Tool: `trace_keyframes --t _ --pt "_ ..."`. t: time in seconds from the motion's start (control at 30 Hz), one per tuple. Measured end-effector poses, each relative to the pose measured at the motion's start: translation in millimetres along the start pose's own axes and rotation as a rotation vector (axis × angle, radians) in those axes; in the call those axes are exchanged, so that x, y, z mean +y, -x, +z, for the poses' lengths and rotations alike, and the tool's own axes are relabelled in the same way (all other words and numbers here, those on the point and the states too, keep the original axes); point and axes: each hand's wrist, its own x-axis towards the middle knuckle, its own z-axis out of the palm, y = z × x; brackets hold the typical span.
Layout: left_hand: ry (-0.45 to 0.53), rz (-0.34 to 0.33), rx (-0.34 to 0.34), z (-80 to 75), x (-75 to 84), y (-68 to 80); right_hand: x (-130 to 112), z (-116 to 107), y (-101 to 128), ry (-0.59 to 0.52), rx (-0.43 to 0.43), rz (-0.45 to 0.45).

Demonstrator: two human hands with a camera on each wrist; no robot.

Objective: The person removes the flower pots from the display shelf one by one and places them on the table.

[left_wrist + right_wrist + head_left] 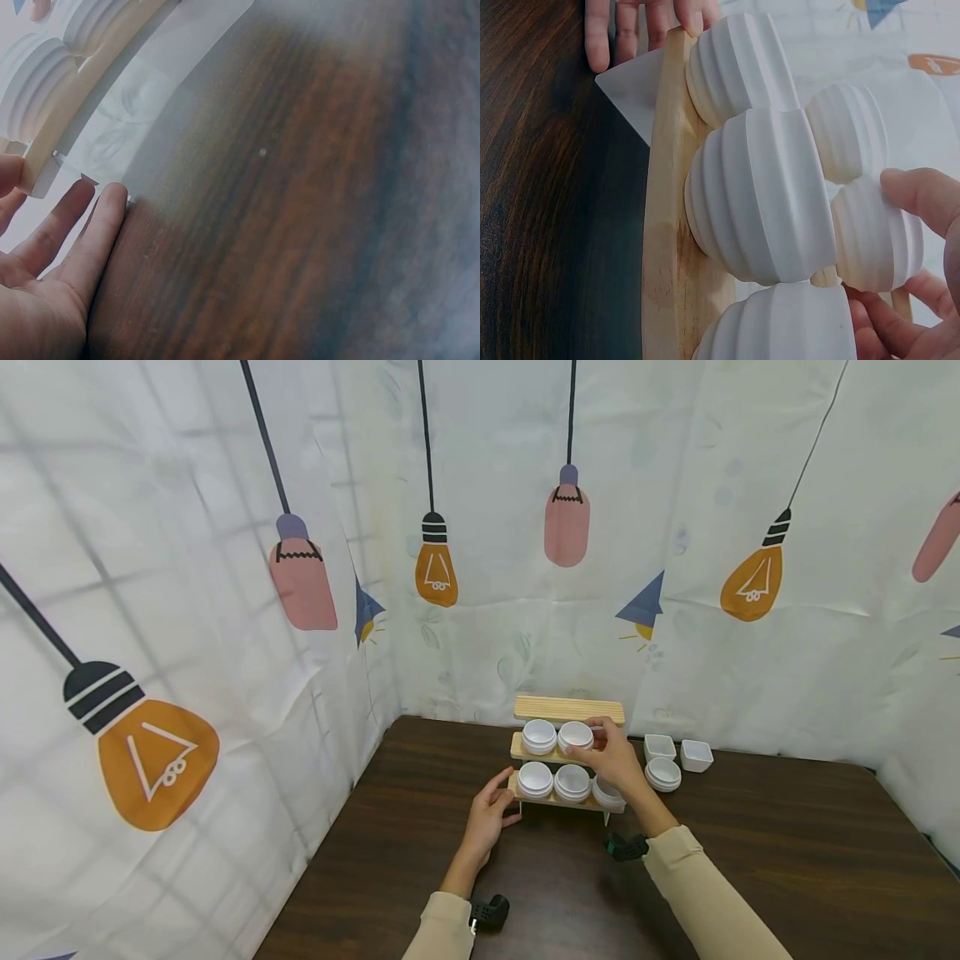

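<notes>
A tiered stand has light wooden shelves on thin, pale supports. Three white ribbed bowls sit along its lowest shelf, the right one partly behind my right wrist. On the middle shelf are two more, a left bowl and a right bowl. My right hand grips the right one, thumb on its near side and fingers at its far side. At the lowest shelf's left end, my left hand pinches the wooden edge, its other fingers extended below.
The wooden top shelf carries nothing. Right of the stand, two white square dishes and another round ribbed bowl stand on the dark wooden table. A printed curtain hangs behind and along the left side.
</notes>
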Motion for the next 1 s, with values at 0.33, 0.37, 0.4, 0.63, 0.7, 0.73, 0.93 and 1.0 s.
trace_keyframes --t 0.33,0.37,0.4,0.63,0.7,0.73,0.93,1.0 --pt "-0.003 -0.003 0.001 0.3 0.8 0.2 0.5 0.4 -1.5 0.008 0.008 0.005" --pt "-0.004 -0.004 0.002 0.4 1.4 0.6 0.5 0.3 -1.5 0.01 0.008 0.005" --pt "-0.005 -0.002 0.001 0.4 1.1 0.5 0.5 0.4 -1.6 0.011 0.009 0.007" --pt "-0.004 0.001 -0.002 0.2 0.5 0.3 1.0 0.7 -1.2 0.014 0.002 0.006" --pt "-0.002 -0.004 0.001 0.4 1.4 0.7 0.7 0.3 -0.9 0.011 0.001 0.008" --pt "-0.002 -0.006 0.003 0.5 1.8 0.9 0.7 0.2 -0.9 0.012 -0.001 0.007" --pt "0.005 -0.002 0.002 0.8 1.2 0.4 0.7 -1.1 -0.4 0.021 -0.007 0.007" --pt "0.005 -0.006 0.004 0.9 1.3 0.4 0.7 -1.2 -0.6 0.018 -0.01 0.007"
